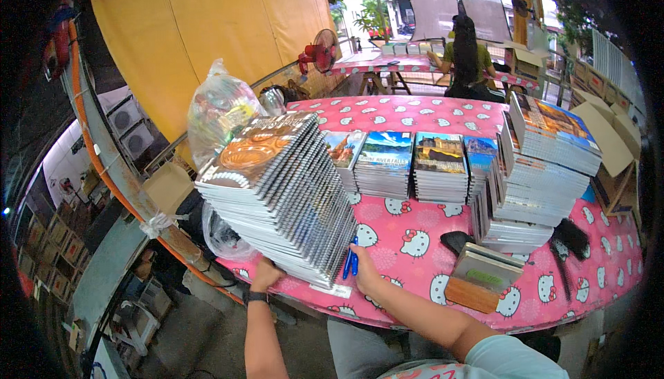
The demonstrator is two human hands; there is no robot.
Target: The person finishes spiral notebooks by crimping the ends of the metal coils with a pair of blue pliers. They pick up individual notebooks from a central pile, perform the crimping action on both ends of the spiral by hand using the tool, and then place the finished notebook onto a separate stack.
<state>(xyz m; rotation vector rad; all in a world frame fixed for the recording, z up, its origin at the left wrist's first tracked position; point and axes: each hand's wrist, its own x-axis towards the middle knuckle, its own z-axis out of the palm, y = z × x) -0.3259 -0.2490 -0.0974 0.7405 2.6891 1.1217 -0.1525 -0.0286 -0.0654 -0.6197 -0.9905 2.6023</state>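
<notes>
A tall stack of spiral-bound books leans at the table's near left edge, its top cover brown with a carved face. My left hand, with a dark band on its wrist, is at the stack's lower left corner; its fingers are mostly hidden. At the lower right side of the same stack, my right hand is closed around a blue pen, which shows above and below the fingers. A white paper slip lies under the stack's near edge.
Shorter book stacks stand in a row behind. More books pile high at right, near a small stack with a wooden block and a black brush. A clear plastic bag sits at left. Another person sits at a far table.
</notes>
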